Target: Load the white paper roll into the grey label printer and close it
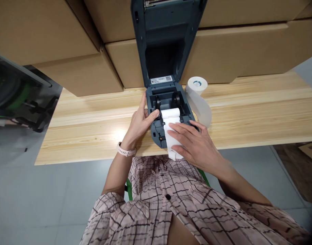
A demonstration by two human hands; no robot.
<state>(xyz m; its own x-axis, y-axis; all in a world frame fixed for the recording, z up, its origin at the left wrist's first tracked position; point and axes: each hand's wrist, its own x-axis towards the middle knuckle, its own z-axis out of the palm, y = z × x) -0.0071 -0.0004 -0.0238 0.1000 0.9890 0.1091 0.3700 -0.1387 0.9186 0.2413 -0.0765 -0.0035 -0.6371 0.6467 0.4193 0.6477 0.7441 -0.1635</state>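
A dark blue-grey label printer [156, 131] sits on the table with its lid [168, 30] raised. Inside it lies a small white paper roll [170, 113], and a white paper strip [169, 134] runs from the roll over the printer's front edge. My left hand [142, 120] grips the printer's left wall, its thumb over the rim close to the roll and its fingers along the outside. Flat on the strip, my right hand [194, 141] has its fingers spread and covers part of the printer's front right corner.
A larger white label roll [197, 85] stands right of the printer, its loose tail [203, 109] curling forward on the wooden table [247, 112]. Cardboard boxes [242, 51] line the table's back, behind the raised lid. Dark blurred equipment [15, 88] is at the far left.
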